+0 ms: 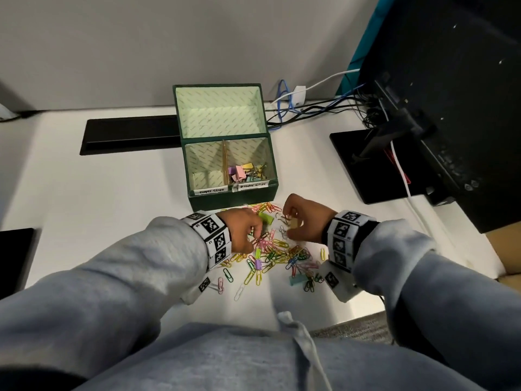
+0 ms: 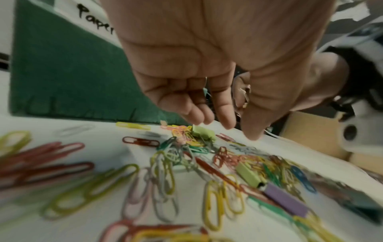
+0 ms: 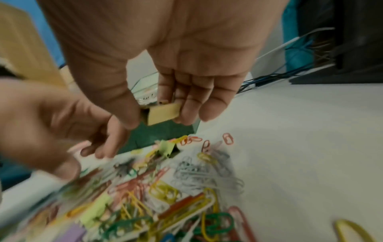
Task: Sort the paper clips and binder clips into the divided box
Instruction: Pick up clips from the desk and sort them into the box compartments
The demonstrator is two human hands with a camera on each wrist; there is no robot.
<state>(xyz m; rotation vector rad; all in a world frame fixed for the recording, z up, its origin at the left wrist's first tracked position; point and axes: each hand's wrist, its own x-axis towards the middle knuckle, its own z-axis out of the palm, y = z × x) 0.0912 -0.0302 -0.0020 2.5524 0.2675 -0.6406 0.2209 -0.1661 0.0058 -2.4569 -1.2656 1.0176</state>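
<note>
A green divided box (image 1: 234, 196) stands open on the white desk. Its right compartment, labelled binder clips, holds several pastel binder clips (image 1: 245, 171); the left one (image 1: 205, 168), labelled paper clips, looks empty. In front lies a mixed pile of coloured paper clips (image 1: 279, 253) with a green binder clip (image 1: 266, 218) (image 2: 204, 133) and a purple one (image 2: 283, 201). My right hand (image 1: 291, 225) (image 3: 159, 117) pinches a tan binder clip (image 3: 163, 113) between thumb and fingers just above the pile. My left hand (image 1: 251, 231) (image 2: 240, 129) hovers over the pile's left side, fingers loosely curled and holding nothing.
A black monitor (image 1: 451, 108) with its stand base (image 1: 366, 170) fills the right side, and cables (image 1: 310, 108) run behind the box. A black slot (image 1: 129, 134) lies at the back left. A cardboard box (image 1: 504, 249) sits off the desk's right edge. A teal binder clip (image 1: 296, 280) lies near me.
</note>
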